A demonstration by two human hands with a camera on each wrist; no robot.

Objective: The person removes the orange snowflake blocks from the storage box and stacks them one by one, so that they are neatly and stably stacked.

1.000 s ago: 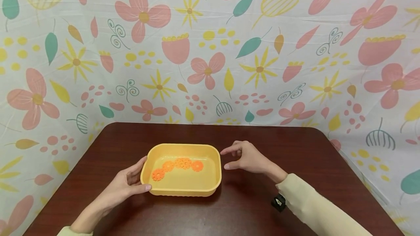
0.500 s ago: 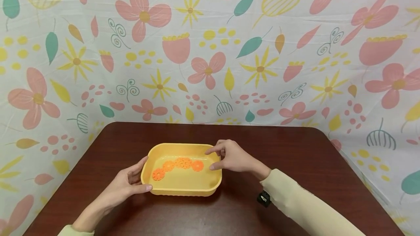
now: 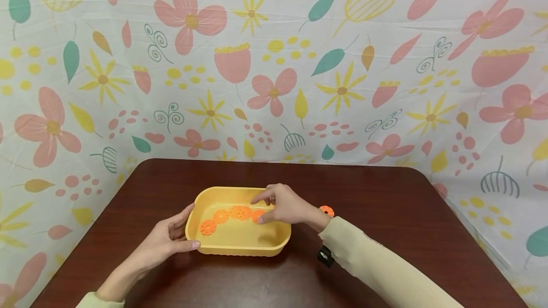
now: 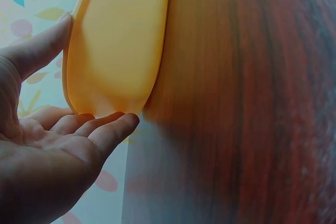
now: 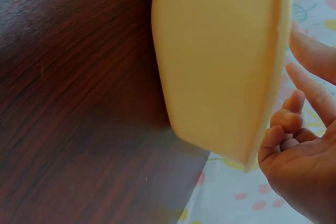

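"What do we hold?"
"The tray [image 3: 239,252], on the table [image 3: 368,189]: our left hand [image 3: 160,241] grasps its nine-o'clock edge."
"Our right hand [image 3: 283,206]?"
"Released, finger and thumb apart over the tray's discs [image 3: 244,213], at two; contact, we can't tell."
"Room?"
"Bare inside the six-o'clock rim; another disc [image 3: 327,210] lies outside, at three."

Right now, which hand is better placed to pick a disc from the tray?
Probably the right hand: it reaches over the tray, close to the rightmost disc inside. The left hand grips the tray's left end.
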